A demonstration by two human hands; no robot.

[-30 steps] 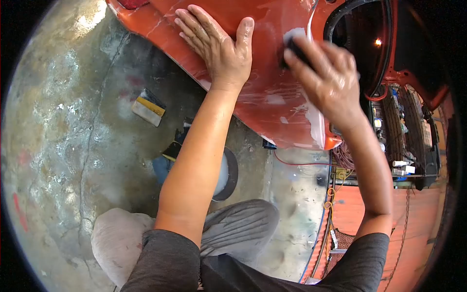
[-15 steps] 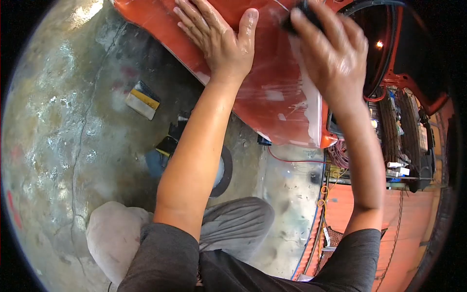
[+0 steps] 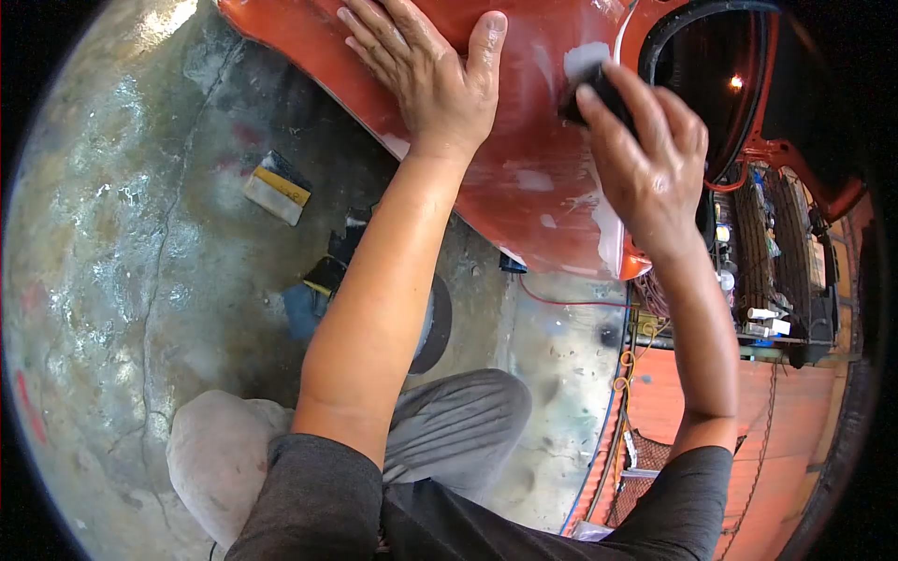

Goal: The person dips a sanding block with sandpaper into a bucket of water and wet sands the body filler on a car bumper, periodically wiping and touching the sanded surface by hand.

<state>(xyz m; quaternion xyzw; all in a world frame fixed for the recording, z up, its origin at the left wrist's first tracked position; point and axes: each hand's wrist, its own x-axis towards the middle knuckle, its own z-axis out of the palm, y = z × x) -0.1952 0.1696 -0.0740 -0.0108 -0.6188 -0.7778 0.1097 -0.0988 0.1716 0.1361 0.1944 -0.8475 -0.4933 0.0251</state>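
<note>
A red car panel [image 3: 524, 210] with whitish filler patches fills the upper middle of the view, its surface wet. My left hand [image 3: 435, 79] lies flat on it with the fingers stretched out. To the right, my right hand [image 3: 650, 154] grips a dark block [image 3: 599, 93], which looks like a sanding block and is blurred. The block is against the panel beside a pale filler patch [image 3: 586, 60], close to the window frame. My fingers cover part of the block.
A yellow and white block [image 3: 278, 194] lies on the wet concrete floor [image 3: 103, 280]. Dark and blue pieces [image 3: 304, 311] and a round dark-rimmed item [image 3: 435, 327] are partly behind my left arm. A cluttered shelf [image 3: 776, 252] and yellow hose [image 3: 625, 374] are at right.
My right hand has moved down the panel with the dark block, uncovering a filler patch above. My left hand stays flat, shifted only slightly in view.
</note>
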